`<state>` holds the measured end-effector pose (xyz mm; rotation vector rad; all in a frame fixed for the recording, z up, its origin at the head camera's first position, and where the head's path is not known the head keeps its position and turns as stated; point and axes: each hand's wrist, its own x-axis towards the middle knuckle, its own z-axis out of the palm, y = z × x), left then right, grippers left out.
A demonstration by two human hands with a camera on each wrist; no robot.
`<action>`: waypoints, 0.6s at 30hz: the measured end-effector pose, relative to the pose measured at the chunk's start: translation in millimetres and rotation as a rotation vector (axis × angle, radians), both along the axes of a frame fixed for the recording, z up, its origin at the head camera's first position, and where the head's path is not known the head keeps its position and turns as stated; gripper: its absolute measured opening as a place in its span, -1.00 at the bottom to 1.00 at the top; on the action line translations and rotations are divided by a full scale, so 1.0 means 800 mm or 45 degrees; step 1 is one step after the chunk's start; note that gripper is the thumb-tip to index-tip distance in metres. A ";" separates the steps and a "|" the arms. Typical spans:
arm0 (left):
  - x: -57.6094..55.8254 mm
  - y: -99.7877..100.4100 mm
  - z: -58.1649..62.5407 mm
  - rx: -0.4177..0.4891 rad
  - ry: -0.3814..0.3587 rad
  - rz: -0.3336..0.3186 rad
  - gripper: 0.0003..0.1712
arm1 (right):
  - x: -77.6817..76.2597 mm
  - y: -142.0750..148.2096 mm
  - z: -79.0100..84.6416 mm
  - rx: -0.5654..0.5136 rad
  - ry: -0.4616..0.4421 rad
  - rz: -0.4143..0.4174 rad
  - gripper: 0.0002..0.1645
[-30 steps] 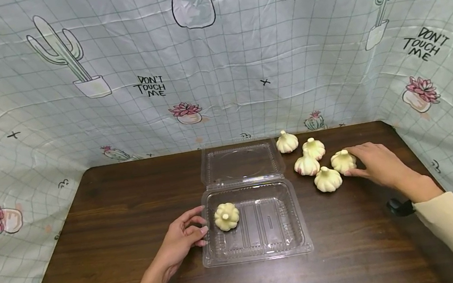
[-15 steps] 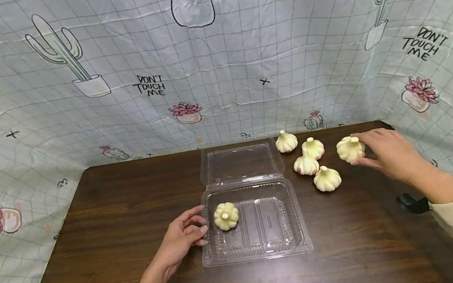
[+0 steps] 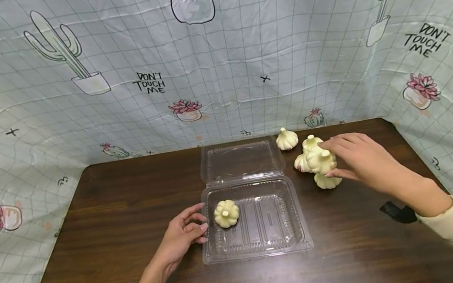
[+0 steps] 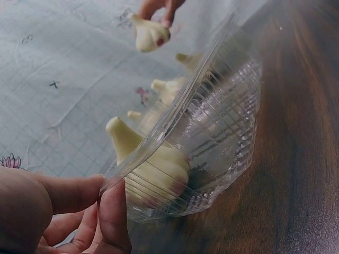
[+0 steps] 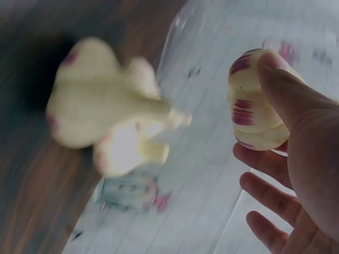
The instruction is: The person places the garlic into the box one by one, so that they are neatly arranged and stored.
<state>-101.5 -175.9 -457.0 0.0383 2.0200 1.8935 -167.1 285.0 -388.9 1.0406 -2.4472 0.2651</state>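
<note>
A garlic bulb [image 3: 322, 160] hangs in the air, pinched between the thumb and fingers of my right hand [image 3: 364, 161]; purple streaks mark its underside in the right wrist view. My left hand [image 3: 184, 232] pinches the left rim of a clear plastic clamshell container [image 3: 268, 250], as the left wrist view shows. Inside the container's left part sits one garlic bulb [image 3: 226, 213]. The container's lid [image 3: 241, 159] lies folded back behind it. Below and behind the held bulb are more bulbs on the table, including a front garlic bulb [image 3: 328, 181] partly covered by it.
A garlic bulb [image 3: 286, 139] stands at the table's back, beside the lid's right corner. Two touching bulbs, one a garlic bulb [image 3: 301, 164], lie nearer the right hand. A patterned cloth [image 3: 226, 78] hangs behind the dark wooden table [image 3: 130, 198].
My right hand took hold of the rightmost garlic bulb, lifted it off the table and carried it left over the other bulbs. My left hand stayed at the container's rim.
</note>
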 end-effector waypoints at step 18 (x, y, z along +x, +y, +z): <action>0.000 -0.001 0.000 0.011 0.005 -0.017 -0.31 | 0.013 -0.104 -0.027 0.214 -0.028 0.283 -0.15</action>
